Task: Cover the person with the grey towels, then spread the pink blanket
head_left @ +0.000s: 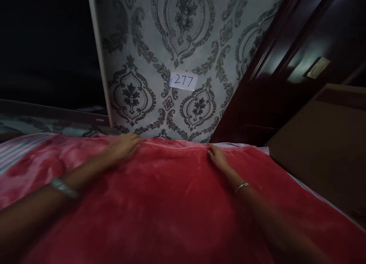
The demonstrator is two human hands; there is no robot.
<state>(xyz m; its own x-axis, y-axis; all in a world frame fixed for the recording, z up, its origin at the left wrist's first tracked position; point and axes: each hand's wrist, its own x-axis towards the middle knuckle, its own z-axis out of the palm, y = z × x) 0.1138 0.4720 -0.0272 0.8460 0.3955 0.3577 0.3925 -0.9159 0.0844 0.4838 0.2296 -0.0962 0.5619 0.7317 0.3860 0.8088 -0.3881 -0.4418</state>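
A red plush blanket (pixel 171 203) spreads across the lower part of the head view, with a pale, striped underside showing along parts of its edge. My left hand (pixel 126 145) lies on the blanket near its far edge, fingers stretched out and slightly blurred. At the far edge, to the right, my right hand (pixel 217 157) pinches the blanket's border, its fingertips partly hidden by the fold. Both wrists wear a bracelet.
A dark screen (pixel 51 54) stands at the upper left. Patterned wallpaper (pixel 183 42) covers the wall behind, bearing a paper label (pixel 183 81) marked 277. On the right are a dark red wooden door (pixel 274 73) and a large brown cardboard box (pixel 323 142).
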